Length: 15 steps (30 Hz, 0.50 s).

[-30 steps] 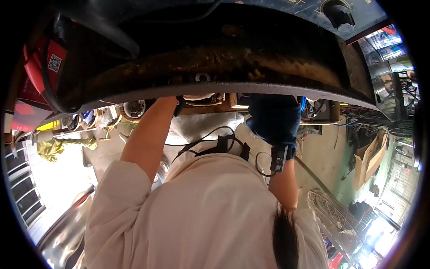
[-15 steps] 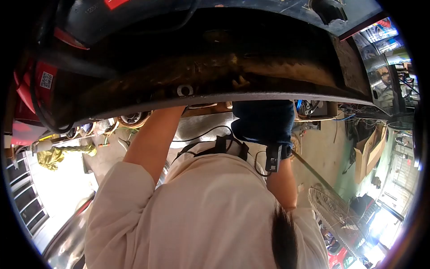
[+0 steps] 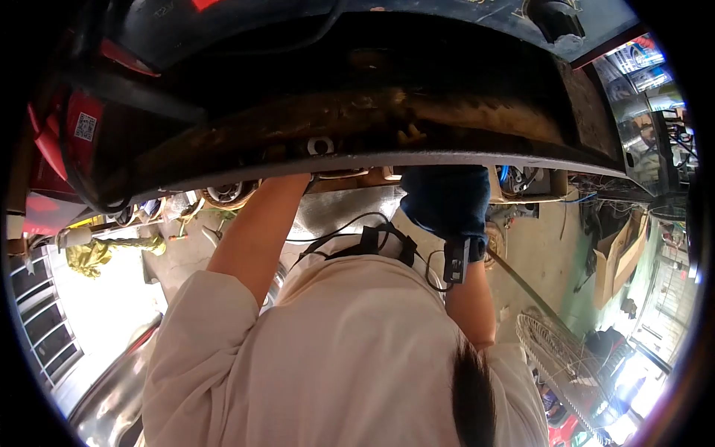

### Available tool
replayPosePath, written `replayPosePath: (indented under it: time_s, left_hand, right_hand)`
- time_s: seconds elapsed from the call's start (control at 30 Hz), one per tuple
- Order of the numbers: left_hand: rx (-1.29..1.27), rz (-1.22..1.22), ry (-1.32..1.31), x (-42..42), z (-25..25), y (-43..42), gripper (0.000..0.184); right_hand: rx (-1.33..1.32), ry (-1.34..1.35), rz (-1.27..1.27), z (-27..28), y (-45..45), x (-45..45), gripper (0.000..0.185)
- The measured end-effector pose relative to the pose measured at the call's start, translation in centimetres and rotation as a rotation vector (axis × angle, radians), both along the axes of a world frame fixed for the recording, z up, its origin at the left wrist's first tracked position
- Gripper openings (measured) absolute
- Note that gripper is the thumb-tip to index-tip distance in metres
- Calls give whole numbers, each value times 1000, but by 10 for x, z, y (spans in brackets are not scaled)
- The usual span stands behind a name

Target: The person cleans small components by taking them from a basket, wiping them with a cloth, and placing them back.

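Across the upper view runs a large dark panel [image 3: 357, 159] with a worn brown inner side and a thick front edge. My bare left forearm [image 3: 257, 231] reaches under that edge, which hides the hand and whatever it touches. My right hand [image 3: 447, 201] wears a dark blue glove and is just below the edge; its fingers are out of sight behind it, so what it holds does not show. A small black device [image 3: 456, 261] with a cable is strapped at the right wrist. A metal ring [image 3: 320, 146] shows on the panel just above the edge.
A cardboard box [image 3: 620, 261] stands on the right near a round fan guard [image 3: 547, 335]. Coiled parts and wires [image 3: 521, 179] lie beyond my right hand. Yellow-green cloth [image 3: 93, 257] and a shiny metal body [image 3: 115, 384] are on the left.
The view has shifted slightly, moving the panel's ring a little right and up. The gloved right hand has turned slightly and narrowed in view. The left arm stays under the edge.
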<state>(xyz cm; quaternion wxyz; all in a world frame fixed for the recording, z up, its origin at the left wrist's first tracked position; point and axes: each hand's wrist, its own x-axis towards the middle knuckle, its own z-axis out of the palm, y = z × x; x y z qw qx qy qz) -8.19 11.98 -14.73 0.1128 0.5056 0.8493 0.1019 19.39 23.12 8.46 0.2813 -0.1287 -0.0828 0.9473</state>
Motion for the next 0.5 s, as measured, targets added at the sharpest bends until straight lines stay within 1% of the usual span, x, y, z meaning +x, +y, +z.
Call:
replayPosePath:
  time_s: [0.07, 0.17, 0.23, 0.33, 0.4, 0.43, 0.5]
  left_hand:
    - [24, 23, -24, 0, 12, -5, 21]
    - [65, 77, -101, 3, 53, -20, 21]
    - [105, 94, -165, 18, 93, -29, 21]
    - [238, -4, -310, 63, 151, -24, 22]
    - [323, -104, -365, 99, 178, -15, 20]
    - [360, -153, -383, 116, 190, -12, 18]
    - [419, -174, -231, 131, 187, -16, 15]
  right_hand:
    - [-41, -12, -6, 1, -1, -2, 38]
    - [-70, -54, 12, 3, -4, -4, 41]
    - [770, -486, 78, 3, -6, -7, 37]
    - [2049, -1088, 166, 0, -14, -20, 31]
    - [2386, -1098, 97, -10, -15, -31, 29]
    - [2278, -932, 23, -27, -14, -35, 29]
    - [2128, -806, 32, -37, -18, -39, 29]
